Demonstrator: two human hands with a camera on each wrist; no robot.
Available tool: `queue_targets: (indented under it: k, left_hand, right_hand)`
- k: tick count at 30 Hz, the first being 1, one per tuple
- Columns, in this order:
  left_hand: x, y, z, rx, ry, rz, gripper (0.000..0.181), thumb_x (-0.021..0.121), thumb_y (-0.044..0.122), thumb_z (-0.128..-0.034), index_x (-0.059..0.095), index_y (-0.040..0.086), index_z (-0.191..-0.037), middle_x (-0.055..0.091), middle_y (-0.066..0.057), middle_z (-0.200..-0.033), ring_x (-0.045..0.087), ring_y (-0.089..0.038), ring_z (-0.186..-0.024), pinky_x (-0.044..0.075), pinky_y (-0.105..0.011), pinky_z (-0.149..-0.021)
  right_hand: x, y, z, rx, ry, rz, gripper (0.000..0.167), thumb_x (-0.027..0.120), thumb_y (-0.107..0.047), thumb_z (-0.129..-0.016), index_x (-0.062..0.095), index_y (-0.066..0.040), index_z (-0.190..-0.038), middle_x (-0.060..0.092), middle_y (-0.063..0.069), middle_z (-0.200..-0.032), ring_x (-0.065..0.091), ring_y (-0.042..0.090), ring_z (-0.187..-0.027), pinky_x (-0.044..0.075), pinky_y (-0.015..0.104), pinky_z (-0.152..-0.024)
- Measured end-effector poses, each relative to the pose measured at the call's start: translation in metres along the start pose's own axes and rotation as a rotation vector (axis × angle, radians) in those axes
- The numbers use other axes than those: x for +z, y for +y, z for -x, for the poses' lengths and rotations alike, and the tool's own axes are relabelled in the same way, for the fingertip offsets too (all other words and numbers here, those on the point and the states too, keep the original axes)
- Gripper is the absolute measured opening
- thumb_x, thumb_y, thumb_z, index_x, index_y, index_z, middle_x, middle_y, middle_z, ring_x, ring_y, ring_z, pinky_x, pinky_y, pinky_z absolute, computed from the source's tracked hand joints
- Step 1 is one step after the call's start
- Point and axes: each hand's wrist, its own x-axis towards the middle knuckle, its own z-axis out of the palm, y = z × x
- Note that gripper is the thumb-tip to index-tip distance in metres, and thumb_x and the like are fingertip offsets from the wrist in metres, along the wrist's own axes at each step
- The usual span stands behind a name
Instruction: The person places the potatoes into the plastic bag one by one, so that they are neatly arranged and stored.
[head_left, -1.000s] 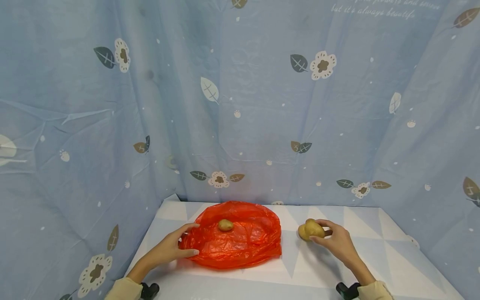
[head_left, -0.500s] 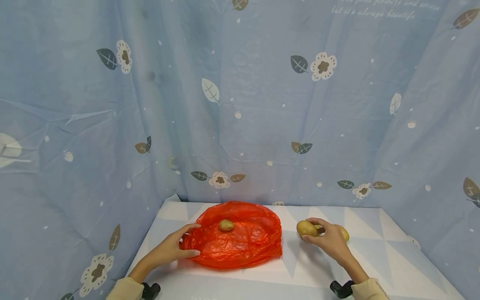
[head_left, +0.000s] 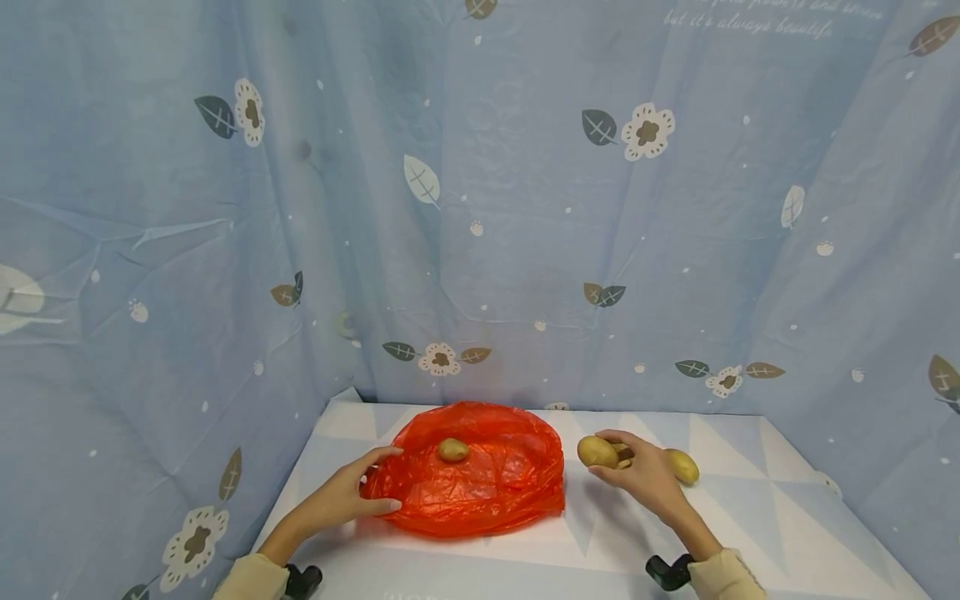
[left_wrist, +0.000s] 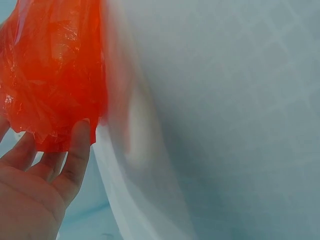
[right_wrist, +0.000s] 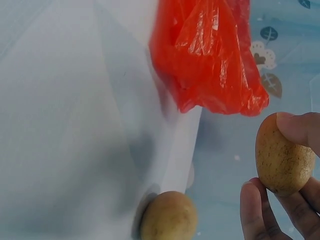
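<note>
A red plastic bag (head_left: 480,500) lies on the table with its mouth spread wide. Inside it is a small potato (head_left: 453,450). At the bag's left side my left hand (head_left: 352,487) touches the rim, thumb and fingers spread apart; some fingertips are hidden by the film in the left wrist view. To the right of the bag, my right hand (head_left: 648,475) grips a potato (right_wrist: 282,157) between thumb and fingers, above the table. Another potato (head_left: 682,467) rests on the table, partly behind the right hand.
The white table (head_left: 750,533) has a pale triangle pattern. Blue patterned curtains (head_left: 510,208) hang behind it and at both sides. Each wrist has a black camera mount (head_left: 670,572) strapped on.
My right hand has moved left with a potato, closer to the bag. The potato on the table now shows right of that hand. My left hand and the bag keep their place.
</note>
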Motion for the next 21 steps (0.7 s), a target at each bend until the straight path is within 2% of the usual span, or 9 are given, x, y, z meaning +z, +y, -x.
queue_targets:
  k: [8, 16, 21]
  left_hand:
    - [-0.001, -0.001, 0.000, -0.002, 0.005, -0.010, 0.076, 0.086, 0.033, -0.0840, 0.049, 0.017, -0.149, 0.056, -0.009, -0.138, 0.055, -0.028, -0.115, 0.054, -0.049, -0.096]
    - [0.000, 0.000, 0.001, -0.008, 0.007, -0.007, 0.077, 0.086, 0.033, -0.0839, 0.049, 0.016, -0.149, 0.053, -0.011, -0.143, 0.055, -0.030, -0.120, 0.054, -0.054, -0.098]
    - [0.000, 0.003, 0.002, 0.017, 0.000, -0.002, 0.077, 0.086, 0.033, -0.0848, 0.049, 0.015, -0.149, 0.052, -0.014, -0.147, 0.054, -0.034, -0.124, 0.051, -0.057, -0.101]
  right_hand:
    - [0.008, -0.011, -0.002, -0.014, -0.002, -0.008, 0.058, 0.095, -0.031, -0.073, 0.072, -0.021, -0.125, 0.073, 0.001, -0.113, 0.068, 0.016, -0.089, 0.055, 0.030, -0.072]
    - [0.022, -0.023, -0.008, -0.011, -0.021, -0.036, 0.057, 0.094, -0.030, -0.074, 0.071, -0.021, -0.126, 0.072, 0.001, -0.115, 0.067, 0.015, -0.087, 0.056, 0.029, -0.069]
    - [0.031, -0.033, -0.011, -0.035, -0.036, -0.043, 0.054, 0.094, -0.028, -0.074, 0.072, -0.022, -0.124, 0.072, -0.002, -0.111, 0.066, 0.014, -0.085, 0.056, 0.029, -0.064]
